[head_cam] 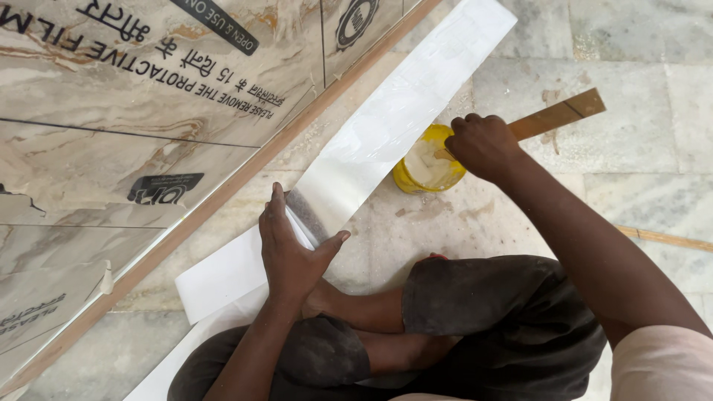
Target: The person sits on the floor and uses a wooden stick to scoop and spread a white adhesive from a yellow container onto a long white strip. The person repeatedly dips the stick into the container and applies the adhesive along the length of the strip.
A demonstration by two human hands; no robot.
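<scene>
Left hand [290, 249] flat and spread, thumb out, pressing down on long white strip [386, 122] lying diagonally on marble floor [639, 44] beside marble-look laminated board [111, 96]. Right hand [484, 145] fisted round wooden stick [557, 115], its end dipped in yellow tub [427, 165] just right of the strip.

Dark shorts, pale pink sleeve [661, 364]

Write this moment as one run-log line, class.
left hand: pressing white strip | right hand: gripping wooden stick in yellow tub | floor: marble
</scene>
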